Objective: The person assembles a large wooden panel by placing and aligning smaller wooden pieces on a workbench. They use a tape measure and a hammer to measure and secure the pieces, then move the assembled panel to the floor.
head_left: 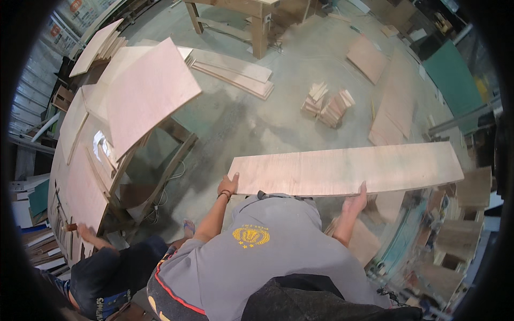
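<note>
A long pale plywood board [348, 167] stretches across in front of my waist, its far right end reaching well beyond my right arm. My left hand [227, 184] is closed around the board's left end, close to the lower corner. Under the near edge, my right hand [354, 203] grips the board with the thumb up along it; the other fingers are mostly hidden beneath.
At left, a workbench [80, 184] carries a large plywood sheet [152, 93]. Beside it a co-worker [107, 267] reaches onto the bench. Plywood strips [233, 72], small wood-piece stacks [329, 106] and a loose panel [368, 58] lie on the floor. A wooden table [230, 8] stands far off.
</note>
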